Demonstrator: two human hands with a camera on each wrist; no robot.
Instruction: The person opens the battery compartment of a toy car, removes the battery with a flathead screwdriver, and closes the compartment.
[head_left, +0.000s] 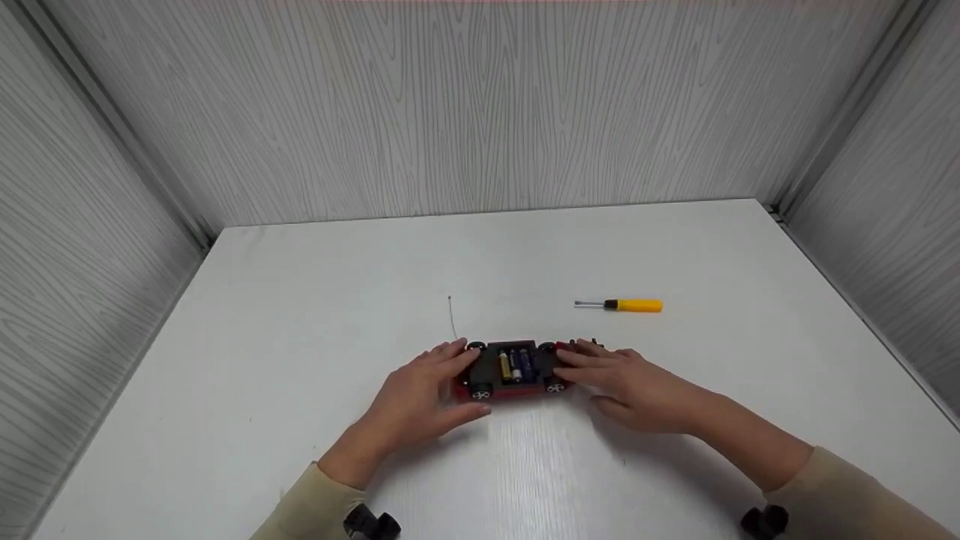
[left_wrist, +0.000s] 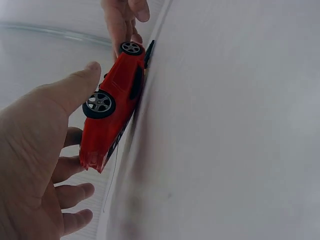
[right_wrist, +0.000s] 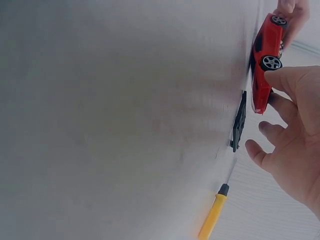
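A red toy car point(head_left: 514, 371) lies upside down on the white table point(head_left: 300, 360), its black underside up. Its battery bay is uncovered and several batteries point(head_left: 515, 365) show in it. My left hand point(head_left: 457, 375) is at the car's left end, fingers fairly straight over it, thumb on the near side. In the left wrist view the thumb point(left_wrist: 75, 85) stands just off a wheel of the car point(left_wrist: 112, 115). My right hand point(head_left: 592, 379) lies at the right end, fingers resting on it. In the right wrist view the thumb point(right_wrist: 287, 82) is by the car's point(right_wrist: 265, 50) wheel.
A yellow-handled screwdriver point(head_left: 622, 304) lies behind and right of the car, tip pointing left. A flat black cover point(right_wrist: 239, 122) lies on the table just beyond my right hand. A thin wire point(head_left: 452, 319) runs back from the car's left end. Grey walls enclose three sides.
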